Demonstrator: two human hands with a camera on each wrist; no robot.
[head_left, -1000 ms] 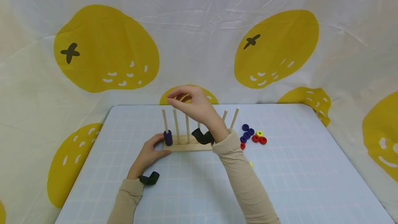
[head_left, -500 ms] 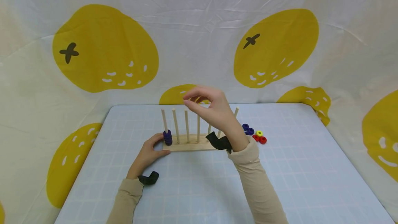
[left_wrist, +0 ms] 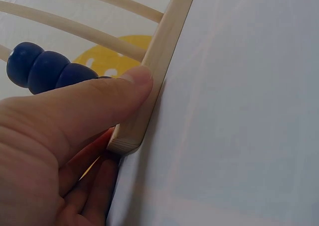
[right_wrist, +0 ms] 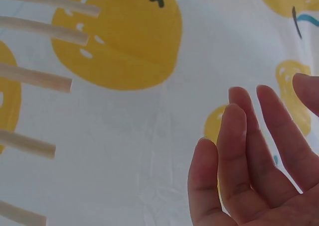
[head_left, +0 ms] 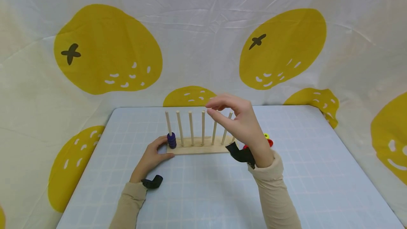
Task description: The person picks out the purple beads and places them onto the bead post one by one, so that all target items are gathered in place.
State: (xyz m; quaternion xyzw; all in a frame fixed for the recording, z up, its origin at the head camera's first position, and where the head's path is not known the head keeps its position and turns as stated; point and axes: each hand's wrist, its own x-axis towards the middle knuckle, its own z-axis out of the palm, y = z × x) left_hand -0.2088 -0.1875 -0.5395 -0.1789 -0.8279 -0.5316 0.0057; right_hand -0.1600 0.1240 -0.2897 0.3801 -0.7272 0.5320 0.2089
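A wooden peg rack (head_left: 197, 149) with a row of upright dowels stands on the table. Blue beads (head_left: 171, 141) are stacked low on its leftmost dowel; the other visible dowels hold none. My left hand (head_left: 154, 155) grips the left end of the base, thumb (left_wrist: 137, 81) on the front and fingers behind, just below the blue beads (left_wrist: 48, 71). Above the right part of the rack hovers my right hand (head_left: 237, 118), fingers loosely curved, thumb apart from them. Nothing is between the fingers (right_wrist: 232, 156) in the right wrist view. The rack's right end is hidden behind this hand.
Right of the rack, a yellow bead (head_left: 266, 135) and a red bead (head_left: 270, 142) show past my right wrist, which covers other loose beads. The light blue checked table (head_left: 190, 197) ends at a pale curtain (head_left: 203, 45) with yellow fruit prints.
My right hand has moved right and slightly down from above the left dowels, uncovering middle dowels and hiding most loose beads. The left hand and the stacked blue beads stay put.
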